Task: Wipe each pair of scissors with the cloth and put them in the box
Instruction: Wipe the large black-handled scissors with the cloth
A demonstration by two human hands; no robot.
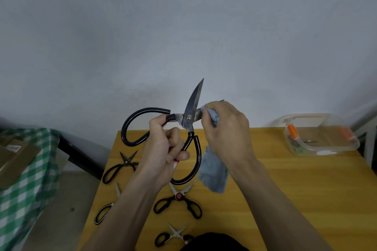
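Above the far edge of the yellow table (275, 185), the left hand (163, 149) grips the black handles of a large pair of scissors (188, 120), holding them up with the blades spread open. The right hand (226, 130) pinches a grey-blue cloth (214, 171) around the right-hand blade, the cloth's loose end hanging down toward the table. Four smaller scissors (177, 199) lie on the table below the hands, and the clear plastic box (320, 134) sits at the table's far right corner, well apart from them.
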